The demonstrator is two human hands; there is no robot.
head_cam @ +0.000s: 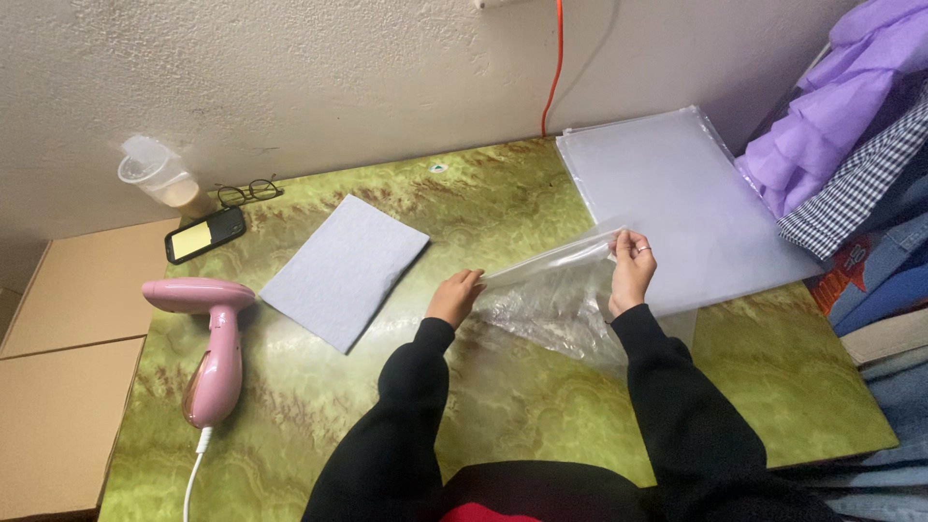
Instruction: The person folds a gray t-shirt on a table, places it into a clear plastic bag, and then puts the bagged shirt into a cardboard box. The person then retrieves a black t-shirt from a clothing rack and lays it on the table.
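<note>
Green marbled table (503, 425) fills most of the view, set against a rough plaster wall (319, 68). Taking the table as reference for everything else.

Off its left edge: flat cardboard boxes (68, 367). Off its right edge: stack of folded clothes (870, 145), with lilac fabric on top, a checked piece under it and denim lower down.

On the table's far right corner: pile of clear plastic sleeves (677, 193), lying flat and overhanging toward the middle. Far centre: folded grey cloth (343, 271), flat and well apart from both hands. Near left side: pink handheld steamer (215, 358), on its side, white cord running off the near edge. Far left corner: phone (205, 235) with a yellow screen, glasses (248, 191) just beyond it, and a plastic cup (159, 176) at the wall. An orange cable (555, 68) hangs down the wall behind the far edge.

Centre of the table, slightly right: clear plastic bag (561, 300), lifted at its top edge and stretched between the two hands, with the rest sagging crumpled onto the tabletop.

Left hand (456, 295): fingers curled, pinching the bag's left end. Bag runs off to its right.

Right hand (630, 271): raised, fingers closed on the bag's right upper edge, ring on one finger. Bag hangs to its left and below it.

Both sleeves are black.
</note>
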